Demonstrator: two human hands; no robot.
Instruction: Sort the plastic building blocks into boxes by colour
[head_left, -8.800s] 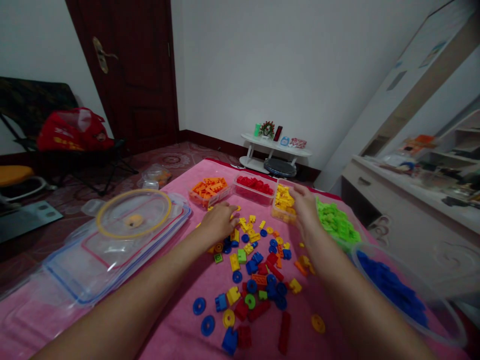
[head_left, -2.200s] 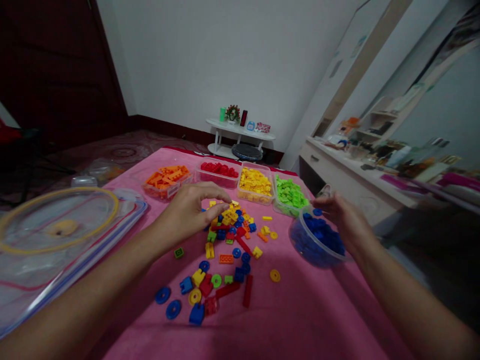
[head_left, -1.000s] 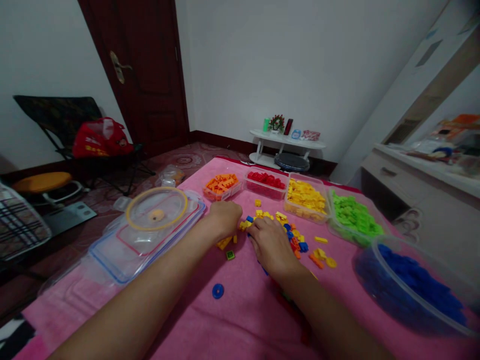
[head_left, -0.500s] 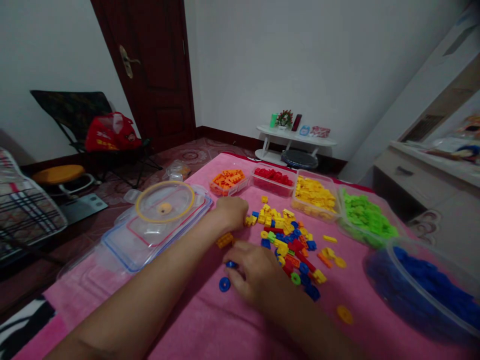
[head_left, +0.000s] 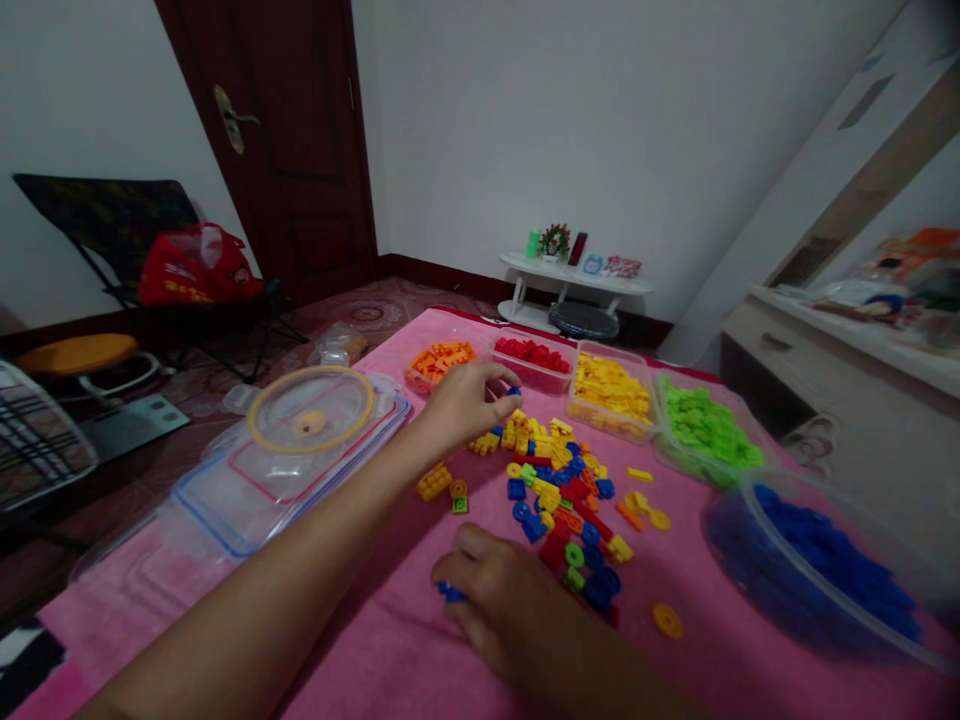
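Note:
Over the far edge of the loose pile of building blocks (head_left: 551,460), my left hand (head_left: 466,402) pinches a small blue block (head_left: 514,391) between thumb and fingers. My right hand (head_left: 504,600) is low over the pink cloth (head_left: 390,620), its fingers closed around blue blocks (head_left: 450,592), partly hidden by the fingers. Between the two hands lie a yellow brick (head_left: 434,482), an orange-yellow round piece (head_left: 458,488) and a small green block (head_left: 460,505). The pile mixes yellow, blue, red, orange and green pieces.
Clear tubs of orange blocks (head_left: 442,362), red blocks (head_left: 532,354), yellow blocks (head_left: 611,390) and green blocks (head_left: 709,425) line the far side. A round tub of blue blocks (head_left: 825,560) stands right. Stacked lids (head_left: 300,470) lie left. A yellow disc (head_left: 667,620) rests near the right.
My left hand has lifted from the cloth and moved right with a blue block. My right hand has come nearer, and the blue ring once beside it no longer shows there. The view has shifted slightly.

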